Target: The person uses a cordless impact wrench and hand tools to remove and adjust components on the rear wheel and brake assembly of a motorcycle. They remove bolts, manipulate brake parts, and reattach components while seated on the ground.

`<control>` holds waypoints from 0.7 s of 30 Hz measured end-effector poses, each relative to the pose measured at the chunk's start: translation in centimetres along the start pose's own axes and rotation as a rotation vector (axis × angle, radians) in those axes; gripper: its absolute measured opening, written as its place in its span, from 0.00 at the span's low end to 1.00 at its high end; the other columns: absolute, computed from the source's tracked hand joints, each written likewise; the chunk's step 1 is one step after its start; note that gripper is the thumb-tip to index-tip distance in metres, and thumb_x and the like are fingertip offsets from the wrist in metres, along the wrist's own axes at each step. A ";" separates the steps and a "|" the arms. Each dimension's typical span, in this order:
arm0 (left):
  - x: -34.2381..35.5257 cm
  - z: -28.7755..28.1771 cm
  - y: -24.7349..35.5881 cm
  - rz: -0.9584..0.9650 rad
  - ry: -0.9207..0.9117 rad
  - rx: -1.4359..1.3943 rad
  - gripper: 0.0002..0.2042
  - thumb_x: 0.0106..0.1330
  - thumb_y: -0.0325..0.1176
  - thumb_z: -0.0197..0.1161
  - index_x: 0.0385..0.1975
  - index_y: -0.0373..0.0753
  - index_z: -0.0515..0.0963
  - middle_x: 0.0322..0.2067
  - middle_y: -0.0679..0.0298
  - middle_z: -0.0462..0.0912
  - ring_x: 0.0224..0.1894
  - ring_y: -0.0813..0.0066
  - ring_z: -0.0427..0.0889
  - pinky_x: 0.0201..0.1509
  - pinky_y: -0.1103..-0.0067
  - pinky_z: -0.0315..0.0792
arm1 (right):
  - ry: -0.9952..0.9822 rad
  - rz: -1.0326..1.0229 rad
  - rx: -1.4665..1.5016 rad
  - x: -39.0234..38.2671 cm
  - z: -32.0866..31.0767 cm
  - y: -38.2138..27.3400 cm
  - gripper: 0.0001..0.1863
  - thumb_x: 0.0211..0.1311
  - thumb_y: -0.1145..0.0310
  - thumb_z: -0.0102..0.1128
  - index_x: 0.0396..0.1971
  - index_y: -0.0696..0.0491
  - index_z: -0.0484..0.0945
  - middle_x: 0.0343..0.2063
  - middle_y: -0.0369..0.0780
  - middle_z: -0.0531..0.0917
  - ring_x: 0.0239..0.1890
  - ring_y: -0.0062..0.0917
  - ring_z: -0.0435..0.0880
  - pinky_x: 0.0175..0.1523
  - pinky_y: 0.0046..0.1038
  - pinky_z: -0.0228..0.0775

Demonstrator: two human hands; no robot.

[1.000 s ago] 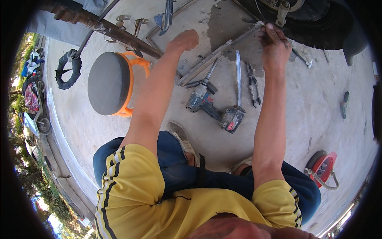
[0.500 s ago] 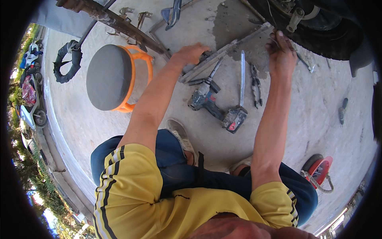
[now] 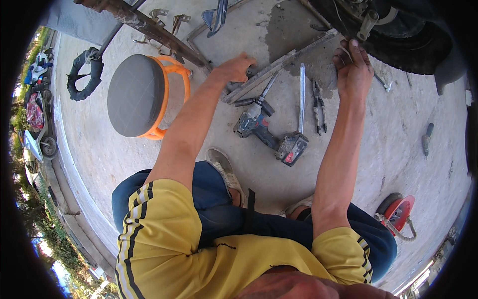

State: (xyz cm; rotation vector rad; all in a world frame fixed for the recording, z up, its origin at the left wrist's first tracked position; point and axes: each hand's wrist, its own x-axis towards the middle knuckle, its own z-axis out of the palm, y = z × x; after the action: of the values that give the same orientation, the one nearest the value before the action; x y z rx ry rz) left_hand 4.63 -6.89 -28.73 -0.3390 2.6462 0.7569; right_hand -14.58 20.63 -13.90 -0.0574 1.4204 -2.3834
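Note:
My right hand (image 3: pixel 353 70) is closed in a pinch, thumb uppermost, on the lower end of a thin cable (image 3: pixel 340 21). The cable hangs down beside a black tyre (image 3: pixel 406 56) and a grey metal lever (image 3: pixel 368 25). Stretched forward, my left hand (image 3: pixel 238 69) is at the near corner of a metal frame (image 3: pixel 279 64) on the ground. Its fingers are curled around a small dark thing, too hidden to name. Between my arms lie a cordless impact wrench (image 3: pixel 256 127), a long shiny metal bar (image 3: pixel 302 99) and pliers (image 3: pixel 318 107).
A stool (image 3: pixel 137 95) with orange legs stands at the left, near a black ring-shaped thing (image 3: pixel 84 74). A rusty beam (image 3: pixel 149 30) slants across the upper left. To the right are a dark-handled tool (image 3: pixel 426 139) and a red round thing with rope (image 3: pixel 400 214).
My left hand has drawn back slightly to the left, its fingertips shifting along the frame's corner. My right hand stays by the tyre, its fingers slightly re-angled on the cable.

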 end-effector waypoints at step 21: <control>-0.1 0.5 1.8 -0.089 0.175 0.131 0.22 0.62 0.23 0.62 0.57 0.47 0.76 0.56 0.51 0.74 0.54 0.43 0.80 0.57 0.57 0.77 | 0.035 -0.043 0.042 -0.4 0.4 -0.9 0.11 0.70 0.70 0.66 0.46 0.60 0.84 0.34 0.41 0.87 0.30 0.24 0.86 0.34 0.24 0.78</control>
State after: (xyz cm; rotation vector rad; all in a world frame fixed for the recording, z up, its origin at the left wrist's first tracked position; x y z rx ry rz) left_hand 4.28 -5.16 -28.24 -0.5042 2.8052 0.5444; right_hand -14.35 20.83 -12.90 -0.0352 1.3980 -2.4593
